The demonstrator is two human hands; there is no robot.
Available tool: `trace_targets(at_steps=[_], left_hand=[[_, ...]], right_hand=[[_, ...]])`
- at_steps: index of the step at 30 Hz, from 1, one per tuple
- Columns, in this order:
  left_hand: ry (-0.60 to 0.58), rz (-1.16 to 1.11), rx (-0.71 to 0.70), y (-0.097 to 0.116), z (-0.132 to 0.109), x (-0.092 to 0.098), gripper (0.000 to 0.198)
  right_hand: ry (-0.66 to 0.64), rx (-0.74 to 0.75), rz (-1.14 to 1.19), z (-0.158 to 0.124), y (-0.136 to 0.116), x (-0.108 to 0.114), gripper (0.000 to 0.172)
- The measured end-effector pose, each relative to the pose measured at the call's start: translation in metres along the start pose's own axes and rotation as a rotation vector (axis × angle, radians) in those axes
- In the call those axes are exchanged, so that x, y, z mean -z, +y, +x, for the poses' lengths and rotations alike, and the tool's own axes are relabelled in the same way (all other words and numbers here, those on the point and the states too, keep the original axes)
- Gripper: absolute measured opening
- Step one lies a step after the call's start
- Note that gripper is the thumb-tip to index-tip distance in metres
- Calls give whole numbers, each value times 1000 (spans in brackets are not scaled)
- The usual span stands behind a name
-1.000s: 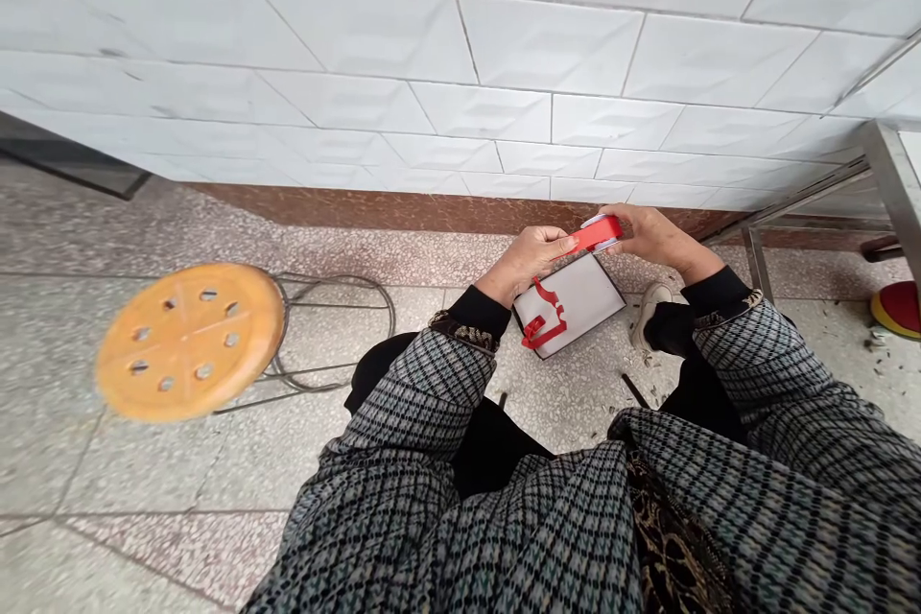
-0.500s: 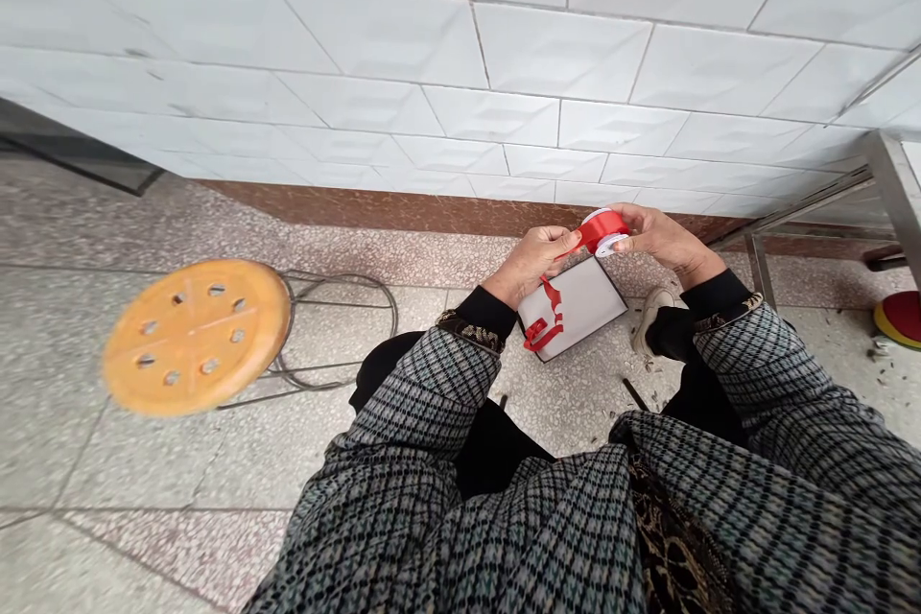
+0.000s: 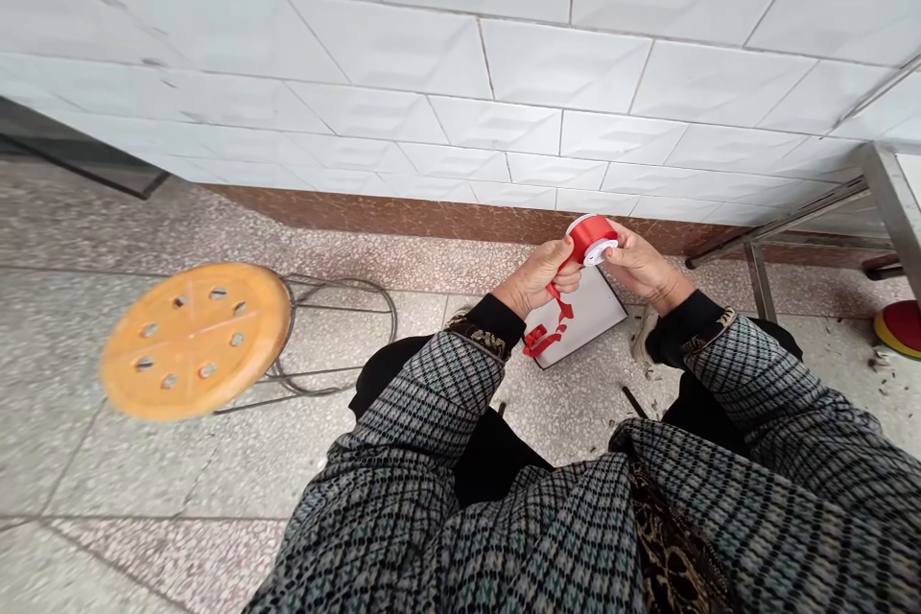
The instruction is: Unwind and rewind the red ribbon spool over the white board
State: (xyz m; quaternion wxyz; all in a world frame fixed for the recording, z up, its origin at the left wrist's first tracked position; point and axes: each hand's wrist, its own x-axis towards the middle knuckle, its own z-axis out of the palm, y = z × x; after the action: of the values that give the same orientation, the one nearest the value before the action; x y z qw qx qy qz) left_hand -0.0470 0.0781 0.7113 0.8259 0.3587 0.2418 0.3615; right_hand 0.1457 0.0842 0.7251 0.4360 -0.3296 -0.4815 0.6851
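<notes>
A white tiled wall [image 3: 432, 67] rises behind the speckled stone floor [image 3: 403, 269], with an orange perforated stool [image 3: 194, 341] on wire legs to the left and a metal frame [image 3: 752, 254] and a red-and-yellow object [image 3: 901, 326] at right. The person's checked sleeves [image 3: 403, 441] cut off much of the nearer floor. The left hand [image 3: 539, 276] and right hand [image 3: 640, 269] have their fingers closed on a red ribbon spool [image 3: 591, 242], hiding part of it, just above a white box [image 3: 586, 317], where the loose ribbon tail [image 3: 551, 331] drapes across a corner.
</notes>
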Motion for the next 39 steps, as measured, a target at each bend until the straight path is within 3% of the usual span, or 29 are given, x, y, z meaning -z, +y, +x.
trace_targets(at_steps=[3, 6, 12, 18, 22, 26, 30, 35, 39], left_hand=[[48, -8, -33, -2, 0, 1, 73], [100, 24, -14, -2, 1, 4, 70], [132, 126, 101, 0, 4, 8, 67], [117, 151, 140, 1, 3, 6, 65], [145, 203, 144, 6, -1, 2, 60], [240, 319, 159, 18, -5, 0, 52], [207, 348, 146, 29, -8, 4, 46], [166, 323, 100, 28, -6, 10, 49], [131, 234, 107, 23, -1, 10, 56]], right_hand=[[23, 0, -70, 0, 2, -4, 82], [-47, -38, -309, 2, -11, 6, 81], [-136, 18, -777, 4, -32, 29, 63], [-120, -16, -869, 1, -30, 30, 64], [-70, 57, -935, 0, -30, 35, 58], [-15, 58, -965, 1, -29, 43, 56], [17, 28, -926, 3, -30, 48, 58], [-26, -97, -625, 3, -33, 42, 63], [-50, -103, -395, 2, -32, 33, 65]])
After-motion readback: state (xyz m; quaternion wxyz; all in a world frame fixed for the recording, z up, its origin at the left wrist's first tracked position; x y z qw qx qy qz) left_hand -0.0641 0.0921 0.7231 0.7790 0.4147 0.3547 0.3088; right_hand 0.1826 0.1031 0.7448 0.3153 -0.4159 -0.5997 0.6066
